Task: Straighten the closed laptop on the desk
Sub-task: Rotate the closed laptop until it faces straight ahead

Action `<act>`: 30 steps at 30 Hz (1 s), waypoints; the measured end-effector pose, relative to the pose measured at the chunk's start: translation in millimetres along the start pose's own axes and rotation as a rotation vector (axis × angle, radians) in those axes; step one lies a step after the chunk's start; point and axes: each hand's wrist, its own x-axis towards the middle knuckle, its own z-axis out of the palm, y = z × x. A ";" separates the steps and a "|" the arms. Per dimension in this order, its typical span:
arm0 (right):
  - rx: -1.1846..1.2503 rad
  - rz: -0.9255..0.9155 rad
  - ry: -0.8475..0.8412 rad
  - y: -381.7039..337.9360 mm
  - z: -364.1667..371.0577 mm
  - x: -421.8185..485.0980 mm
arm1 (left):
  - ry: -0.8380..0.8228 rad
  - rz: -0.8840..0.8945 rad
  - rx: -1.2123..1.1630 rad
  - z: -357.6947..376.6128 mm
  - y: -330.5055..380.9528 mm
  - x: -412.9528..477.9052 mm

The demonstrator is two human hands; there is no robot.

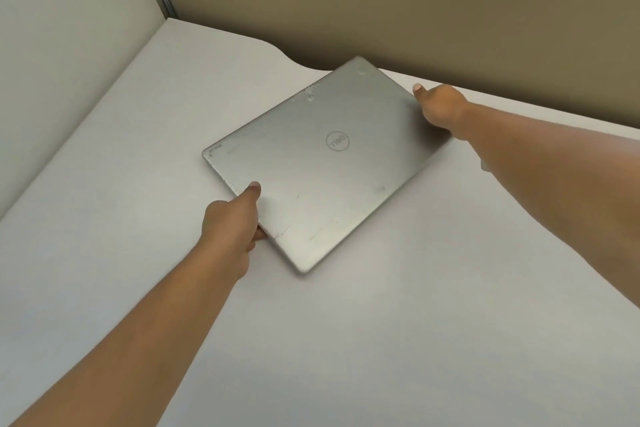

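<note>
A closed silver laptop with a round logo on its lid lies skewed on the white desk, one corner pointing at the back wall. My left hand grips its near-left edge, thumb on the lid, fingers tucked under the edge. My right hand holds the far-right edge near the back corner, thumb up on the lid. The fingers of both hands are mostly hidden beneath the laptop.
A tan partition wall runs along the back of the desk, close to the laptop's far corner. A pale side panel closes off the left. The desk's back edge curves inward at the left of the laptop.
</note>
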 end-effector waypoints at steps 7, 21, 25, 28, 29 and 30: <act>-0.178 -0.014 0.032 12.3 -0.8 -5.0 | -0.200 0.020 0.068 -18.1 -15.9 0.7; -0.010 -0.040 0.007 132.5 -32.2 -163.7 | -0.441 0.092 0.240 -68.0 -83.6 -92.3; -0.027 0.030 0.030 172.9 -31.0 -229.8 | -0.494 0.089 0.308 -78.4 -110.6 -120.4; 0.015 0.085 0.066 203.1 -25.6 -271.5 | -0.523 0.083 0.348 -81.3 -132.7 -137.1; 0.025 0.103 0.075 213.1 -24.0 -283.6 | -0.535 0.081 0.364 -81.7 -139.9 -142.1; 0.029 0.116 0.082 221.0 -22.3 -292.8 | -0.544 0.077 0.375 -82.0 -146.2 -145.8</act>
